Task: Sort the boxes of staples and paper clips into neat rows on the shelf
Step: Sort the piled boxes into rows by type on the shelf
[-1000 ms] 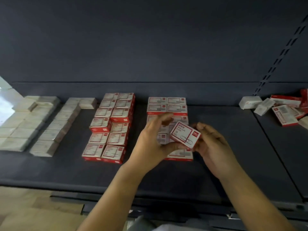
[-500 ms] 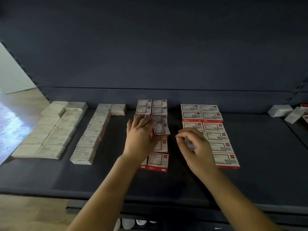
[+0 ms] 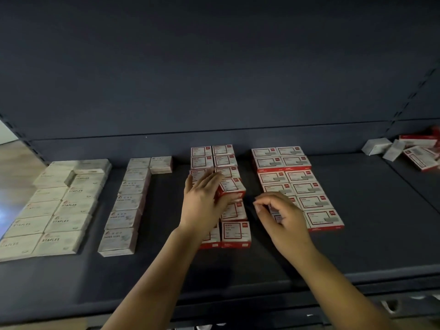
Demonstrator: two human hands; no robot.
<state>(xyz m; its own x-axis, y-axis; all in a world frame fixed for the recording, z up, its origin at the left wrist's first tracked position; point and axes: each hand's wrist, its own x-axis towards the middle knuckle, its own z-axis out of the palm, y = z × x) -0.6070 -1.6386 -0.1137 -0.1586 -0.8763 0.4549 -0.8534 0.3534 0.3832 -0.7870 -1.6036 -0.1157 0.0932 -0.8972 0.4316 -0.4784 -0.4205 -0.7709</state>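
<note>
On the dark shelf (image 3: 357, 246) lie two double rows of red-and-white boxes (image 3: 307, 184) and, further left, rows of pale boxes marked STAPLES (image 3: 62, 206) and a single row of pale boxes (image 3: 126, 210). My left hand (image 3: 204, 201) rests on the left red double row and grips one red-and-white box (image 3: 232, 186) that sits on top of that row, slightly tilted. My right hand (image 3: 283, 215) hovers just right of it, over the near end of the right red rows, fingers curled and pinched with nothing in them.
A loose heap of white and red boxes (image 3: 409, 148) lies at the far right on the neighbouring shelf section. The shelf's back wall (image 3: 214, 91) rises right behind the rows. Bare shelf surface lies between the right red rows and the heap.
The red-and-white box went from both hands, above the right rows, to the left red double row with my left hand. My right hand let go and hangs beside it.
</note>
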